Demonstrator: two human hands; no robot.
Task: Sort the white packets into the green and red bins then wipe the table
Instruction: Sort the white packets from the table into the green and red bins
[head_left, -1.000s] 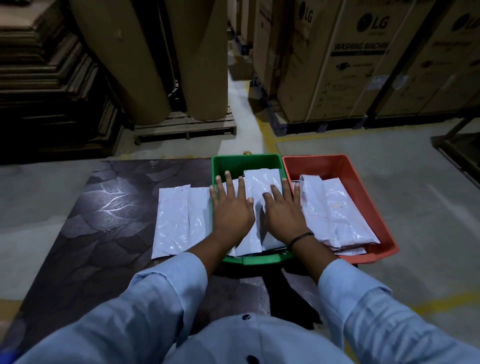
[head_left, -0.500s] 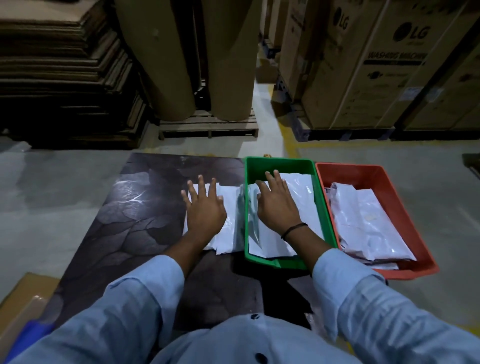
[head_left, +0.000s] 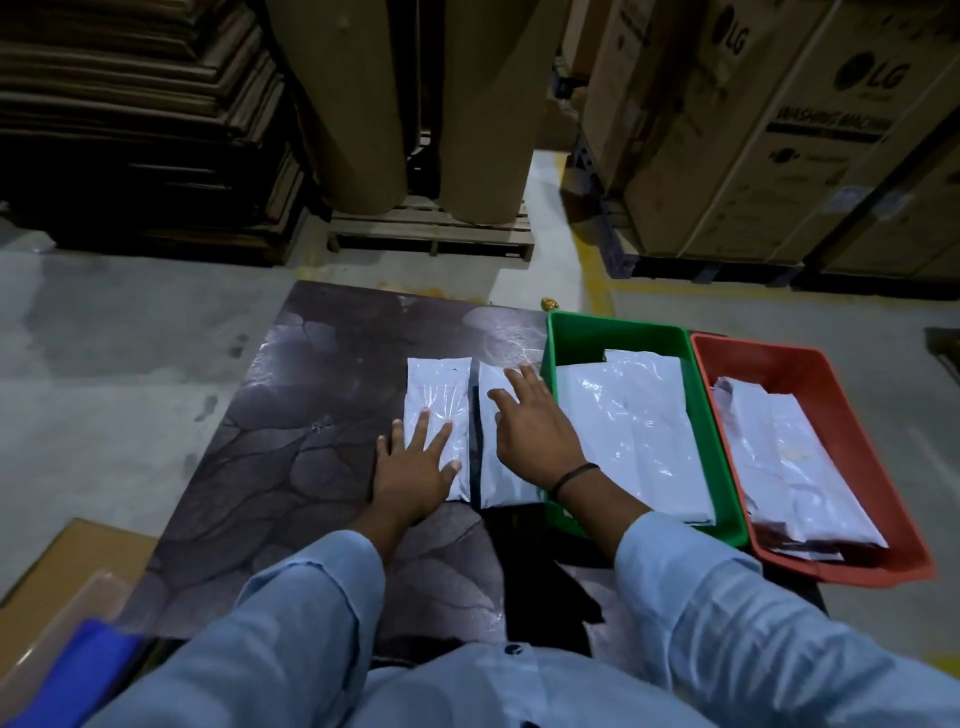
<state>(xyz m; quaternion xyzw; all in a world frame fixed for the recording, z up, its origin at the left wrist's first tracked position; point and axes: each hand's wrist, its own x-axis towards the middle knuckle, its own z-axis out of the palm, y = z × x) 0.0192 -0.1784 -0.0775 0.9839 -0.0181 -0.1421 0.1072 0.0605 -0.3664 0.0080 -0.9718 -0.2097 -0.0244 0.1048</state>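
Left grip (head_left: 415, 475) and right grip (head_left: 535, 431) lie released, flat on white packets (head_left: 436, 384) left of the green bin (head_left: 618, 325); the slick film could skid off the desk (head_left: 291, 441).

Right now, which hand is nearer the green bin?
Right. The right hand lies flat on the white packet next to the green bin's left wall; the left hand rests on the second packet, farther left.

Head-worn camera, facing forward and down
Close above the table (head_left: 291, 467) (wide-angle, edges bowed); the wearer's sleeves (head_left: 291, 623) fill the bottom edge, cartons (head_left: 753, 171) stand far off at top.
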